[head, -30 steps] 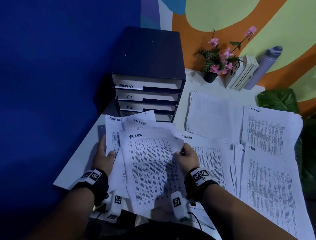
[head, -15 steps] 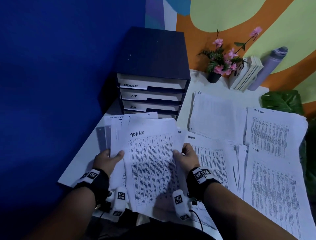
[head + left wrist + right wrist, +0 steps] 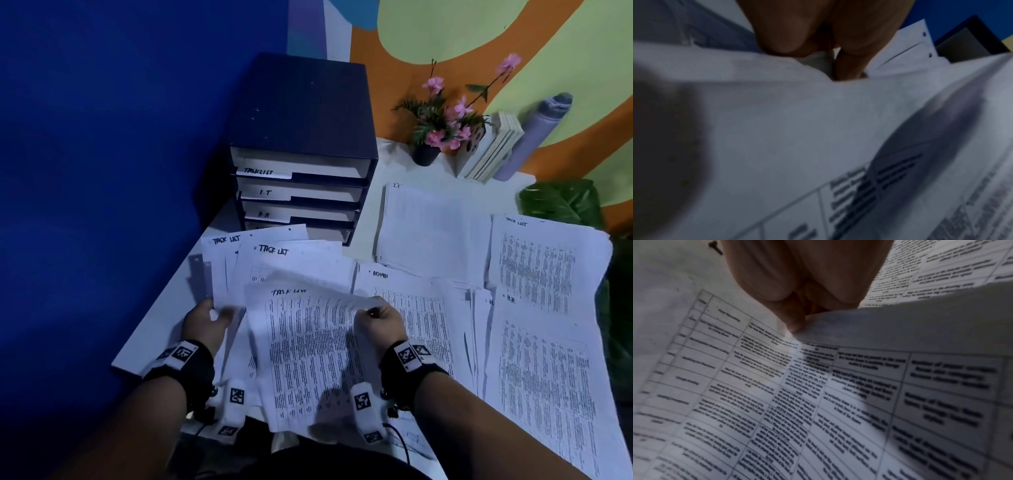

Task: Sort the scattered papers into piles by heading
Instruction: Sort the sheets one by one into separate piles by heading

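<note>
Task-list sheet (image 3: 308, 349) pinched at its right edge by right hand (image 3: 378, 323), long axis toward drawer unit (image 3: 301, 137); left hand (image 3: 205, 322) gripping fanned task-list stack (image 3: 267, 253) just leftward.

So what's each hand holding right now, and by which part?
Right hand pinches the top Task List sheet by its right edge; left hand grips the fanned sheets underneath at their left edge.
</note>
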Motion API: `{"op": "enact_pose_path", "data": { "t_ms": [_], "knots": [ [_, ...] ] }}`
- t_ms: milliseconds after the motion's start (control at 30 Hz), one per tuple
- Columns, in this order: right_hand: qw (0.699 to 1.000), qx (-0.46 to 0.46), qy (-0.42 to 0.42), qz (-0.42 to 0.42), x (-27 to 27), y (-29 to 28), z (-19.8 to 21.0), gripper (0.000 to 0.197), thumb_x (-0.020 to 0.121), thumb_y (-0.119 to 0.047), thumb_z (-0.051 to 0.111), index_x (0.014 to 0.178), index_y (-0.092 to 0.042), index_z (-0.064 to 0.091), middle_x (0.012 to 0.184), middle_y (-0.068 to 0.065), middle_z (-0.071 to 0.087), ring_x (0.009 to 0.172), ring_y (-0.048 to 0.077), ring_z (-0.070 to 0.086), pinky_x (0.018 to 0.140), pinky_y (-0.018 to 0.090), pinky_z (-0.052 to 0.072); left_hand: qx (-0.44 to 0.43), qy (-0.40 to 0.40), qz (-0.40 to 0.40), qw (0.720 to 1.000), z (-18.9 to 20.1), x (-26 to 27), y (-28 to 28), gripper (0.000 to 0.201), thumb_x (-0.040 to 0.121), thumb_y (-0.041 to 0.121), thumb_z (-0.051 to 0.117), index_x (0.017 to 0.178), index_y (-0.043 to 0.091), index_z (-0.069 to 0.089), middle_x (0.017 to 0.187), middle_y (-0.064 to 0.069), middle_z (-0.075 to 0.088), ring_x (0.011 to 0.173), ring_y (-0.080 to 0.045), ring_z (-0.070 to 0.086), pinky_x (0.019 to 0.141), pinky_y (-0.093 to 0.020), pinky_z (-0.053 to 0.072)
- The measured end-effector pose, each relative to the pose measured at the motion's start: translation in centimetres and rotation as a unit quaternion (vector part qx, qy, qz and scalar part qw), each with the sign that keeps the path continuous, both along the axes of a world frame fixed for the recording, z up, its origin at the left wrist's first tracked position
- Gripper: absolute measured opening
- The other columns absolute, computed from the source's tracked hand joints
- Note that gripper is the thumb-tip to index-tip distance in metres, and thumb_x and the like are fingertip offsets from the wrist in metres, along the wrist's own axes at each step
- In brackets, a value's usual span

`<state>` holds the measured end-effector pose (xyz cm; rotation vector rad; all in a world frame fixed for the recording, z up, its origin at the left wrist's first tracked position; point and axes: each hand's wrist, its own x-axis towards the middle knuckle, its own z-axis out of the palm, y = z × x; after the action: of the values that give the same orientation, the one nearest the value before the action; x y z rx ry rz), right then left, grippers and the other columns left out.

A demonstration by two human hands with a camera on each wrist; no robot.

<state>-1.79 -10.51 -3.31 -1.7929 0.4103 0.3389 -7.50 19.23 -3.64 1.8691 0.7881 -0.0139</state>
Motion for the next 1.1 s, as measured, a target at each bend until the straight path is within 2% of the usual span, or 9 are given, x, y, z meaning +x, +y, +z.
{"op": "enact_pose_path", "data": {
  "t_ms": [67, 167, 367, 467, 533, 633, 700, 867, 1100],
  "knots": [
    [1.000, 0.019, 0.008, 0.008, 0.2, 0.2, 0.1, 0.028, 0.085, 0.003, 0.044, 0.071, -0.016, 0.061, 0.058, 0.004, 0.051, 0.056, 0.017, 0.043, 0.052, 0.027, 0.034, -0.009, -0.013, -0.004, 1.000, 0.1, 0.0, -0.2, 0.013, 0.092, 0.017, 0.060, 0.105, 0.015, 0.065, 0.102, -0.008, 0.068, 0.097, -0.028, 0.062, 0.091, -0.039, 0.049],
    [0.998, 0.056, 0.027, 0.000, 0.2, 0.5, 0.8, 0.024, 0.088, 0.000, 0.051, 0.086, -0.020, 0.066, 0.057, -0.001, 0.057, 0.052, 0.016, 0.048, 0.053, 0.025, 0.038, -0.038, -0.011, 0.001, 0.999, 0.2, 0.2, -0.3, 0.011, 0.091, 0.013, 0.060, 0.089, 0.021, 0.066, 0.092, -0.006, 0.068, 0.088, -0.027, 0.063, 0.083, -0.036, 0.049],
    [0.998, 0.058, -0.017, -0.030, -0.3, 0.8, 1.4, 0.026, 0.088, 0.003, 0.052, 0.073, -0.017, 0.045, 0.062, 0.004, 0.044, 0.060, 0.016, 0.041, 0.059, 0.031, 0.037, -0.006, -0.021, -0.012, 1.000, 0.9, 0.3, -0.8, 0.015, 0.094, 0.026, 0.059, 0.102, 0.015, 0.065, 0.100, -0.007, 0.067, 0.096, -0.028, 0.062, 0.079, -0.029, 0.044],
    [0.997, 0.060, -0.043, -0.037, -0.1, 0.6, 1.5, 0.036, 0.087, 0.008, 0.050, 0.103, -0.024, 0.048, 0.071, -0.001, 0.039, 0.063, 0.015, 0.040, 0.063, 0.026, 0.040, -0.006, -0.039, -0.015, 0.999, 1.5, 0.2, -1.0, 0.016, 0.094, 0.021, 0.058, 0.109, 0.015, 0.062, 0.105, -0.005, 0.067, 0.101, -0.025, 0.062, 0.082, -0.027, 0.042],
    [0.997, 0.065, -0.037, -0.033, 0.0, 0.4, 1.5, 0.055, 0.086, 0.009, 0.049, 0.118, -0.036, 0.046, 0.073, -0.002, 0.040, 0.067, 0.016, 0.042, 0.067, 0.027, 0.044, -0.005, -0.047, -0.020, 0.999, 1.6, 0.2, -0.9, 0.039, 0.094, 0.013, 0.058, 0.132, 0.017, 0.051, 0.123, 0.002, 0.058, 0.115, -0.018, 0.054, 0.094, -0.028, 0.040],
    [0.998, 0.062, -0.020, -0.025, -0.2, 0.5, 1.5, 0.042, 0.085, 0.007, 0.049, 0.084, -0.030, 0.067, 0.068, -0.002, 0.057, 0.066, 0.018, 0.046, 0.063, 0.033, 0.042, -0.016, -0.052, -0.031, 0.998, 1.5, 0.4, -0.6, 0.065, 0.094, 0.005, 0.055, 0.149, 0.029, 0.028, 0.137, 0.010, 0.046, 0.123, -0.011, 0.044, 0.105, -0.030, 0.033],
    [0.997, 0.067, 0.007, -0.039, -0.3, 0.7, 1.9, 0.037, 0.085, 0.006, 0.050, 0.076, -0.025, 0.069, 0.064, -0.002, 0.062, 0.063, 0.017, 0.048, 0.060, 0.032, 0.041, -0.026, -0.045, -0.026, 0.998, 1.4, 0.6, -0.6, 0.056, 0.095, 0.003, 0.050, 0.144, 0.027, 0.037, 0.131, 0.004, 0.054, 0.119, -0.018, 0.051, 0.101, -0.032, 0.038],
    [0.990, 0.130, 0.035, -0.034, -0.4, 0.8, 2.0, 0.034, 0.084, 0.011, 0.052, 0.096, -0.015, 0.071, 0.070, 0.003, 0.068, 0.061, 0.016, 0.054, 0.059, 0.028, 0.045, -0.041, -0.021, -0.018, 0.999, 2.2, 0.6, -1.2, 0.034, 0.099, 0.007, 0.041, 0.129, 0.019, 0.052, 0.118, -0.005, 0.063, 0.107, -0.023, 0.058, 0.089, -0.029, 0.040],
    [0.992, 0.115, 0.031, -0.046, -0.3, 1.1, 1.6, 0.036, 0.084, 0.012, 0.050, 0.092, -0.017, 0.069, 0.073, 0.002, 0.069, 0.067, 0.018, 0.057, 0.067, 0.035, 0.044, -0.075, -0.040, -0.008, 0.996, 3.8, 0.1, -2.1, 0.029, 0.104, 0.030, 0.034, 0.120, 0.018, 0.055, 0.117, -0.006, 0.061, 0.112, -0.027, 0.056, 0.088, -0.029, 0.038]
  ]
}}
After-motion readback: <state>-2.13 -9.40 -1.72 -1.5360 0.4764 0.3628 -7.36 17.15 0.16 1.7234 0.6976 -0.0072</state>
